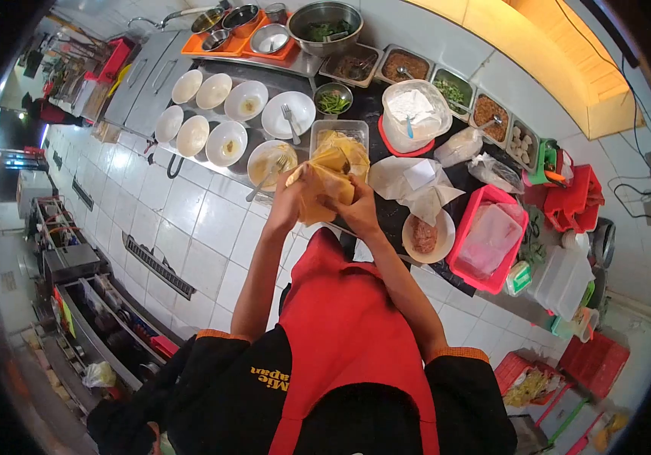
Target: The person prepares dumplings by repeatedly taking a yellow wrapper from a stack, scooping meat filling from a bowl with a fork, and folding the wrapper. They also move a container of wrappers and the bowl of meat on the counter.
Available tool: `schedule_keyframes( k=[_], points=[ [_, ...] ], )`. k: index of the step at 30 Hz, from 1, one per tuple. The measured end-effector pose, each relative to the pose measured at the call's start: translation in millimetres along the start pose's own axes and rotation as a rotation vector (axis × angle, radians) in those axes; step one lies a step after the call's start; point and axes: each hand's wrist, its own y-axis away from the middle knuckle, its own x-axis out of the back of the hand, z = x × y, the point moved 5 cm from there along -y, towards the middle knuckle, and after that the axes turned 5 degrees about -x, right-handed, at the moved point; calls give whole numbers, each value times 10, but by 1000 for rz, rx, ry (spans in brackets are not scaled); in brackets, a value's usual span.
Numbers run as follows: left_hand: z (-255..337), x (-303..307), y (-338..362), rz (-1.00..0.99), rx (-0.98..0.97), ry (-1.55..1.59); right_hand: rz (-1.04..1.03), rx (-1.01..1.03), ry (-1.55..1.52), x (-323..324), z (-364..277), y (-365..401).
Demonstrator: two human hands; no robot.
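Both my hands are closed on a crinkled, yellowish plastic bag [318, 189] in front of my chest. My left hand [290, 200] grips its left side, and my right hand [359, 208] pinches its right side. What the bag contains is hard to make out. Just beyond it sits a clear plastic container [327, 130] with more yellowish film in it. Near my left hand is a used bowl [261, 161] with a fork [271, 176] across it. White paper sheets [415, 182] lie to the right of my right hand, above a bowl of minced meat [424, 235].
Several white bowls [192, 136] line the counter at left. Metal trays of toppings [490, 114] run along the wall. A tub of white powder [415, 110] stands at centre, with a pink basket [459, 254] at right. Tiled floor [189, 216] separates the counter from equipment at left.
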Motion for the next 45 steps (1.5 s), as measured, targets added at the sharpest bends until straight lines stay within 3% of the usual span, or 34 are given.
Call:
schedule_keyframes(
  k=[2, 3, 7, 12, 14, 20, 23, 25, 26, 28, 30, 32, 34, 36, 38, 40, 42, 43, 45],
  points=[
    [-276, -76, -7, 299, 335, 776, 42, 50, 36, -30, -151, 19],
    [-576, -54, -85, 83, 231, 1029, 103, 58, 83, 32, -137, 6],
    [-716, -207, -61, 140, 225, 1317, 200, 23, 142, 148, -147, 11],
    [-892, -98, -77, 248, 266, 1117, 112, -129, 285, 170, -348, 8],
    [-935, -15, -96, 242, 249, 1111, 39, -61, 333, 162, -348, -95],
    [-903, 68, -84, 96, 290, 1103, -289, 8, 507, -26, -635, -242],
    [-1017, 21, -98, 9, 440, 1196, -413, -18, 655, -109, -841, -277],
    [-1108, 42, -140, 29, 402, 863, -460, -29, 767, -92, -839, -285],
    [-1137, 66, -155, 32, 402, 866, -494, -75, 688, -60, -780, -288],
    [-1100, 212, -180, 280, 363, 992, -534, -125, 610, -73, -842, -261],
    [-1167, 422, -192, 304, 294, 1008, -494, -152, 697, -8, -973, -243],
    [-993, 637, -157, 477, 169, 942, -482, -148, 677, 202, -713, -331],
    [-1082, 873, -113, 555, 174, 885, -471, -144, 655, 251, -614, -402],
    [-1042, 1036, -87, 556, 71, 896, -441, -267, 317, 251, -596, -444],
    [-804, 1084, -13, 572, 82, 886, -339, -306, 257, 268, -572, -538],
    [-713, 1218, 34, 610, -40, 866, -234, -342, 195, 387, -465, -712],
    [-637, 1247, 71, 625, -52, 793, -49, -223, 535, 791, -81, -944],
    [-551, 1218, 91, 602, -51, 767, 155, -55, 972, 1021, 27, -979],
    [-351, 1172, 122, 587, -59, 739, 273, 24, 999, 1118, -64, -863]
  ],
)
